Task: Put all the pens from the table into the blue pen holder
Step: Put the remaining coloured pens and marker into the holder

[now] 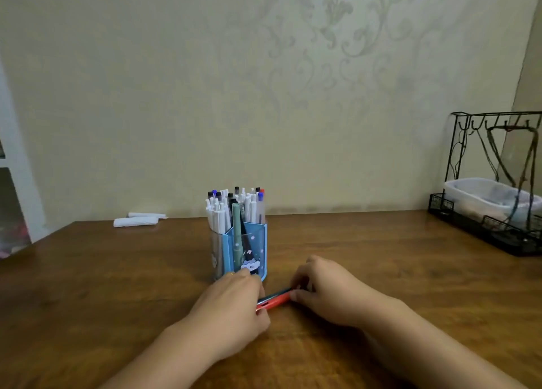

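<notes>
The blue pen holder (254, 249) stands upright mid-table, filled with several white, black and blue-capped pens and one grey-green pen in its front compartment. Just in front of it, a red pen (274, 300) and a darker pen beside it lie low over the table. My left hand (231, 306) grips their left end, fingers closed, touching the holder's base. My right hand (325, 292) pinches their right end. Most of both pens is hidden by my fingers.
Two white rolled items (137, 219) lie at the back left by the wall. A black wire rack (492, 183) with a clear plastic tub and hanging cords stands at the back right. The brown wooden table (117, 271) spreads wide on either side.
</notes>
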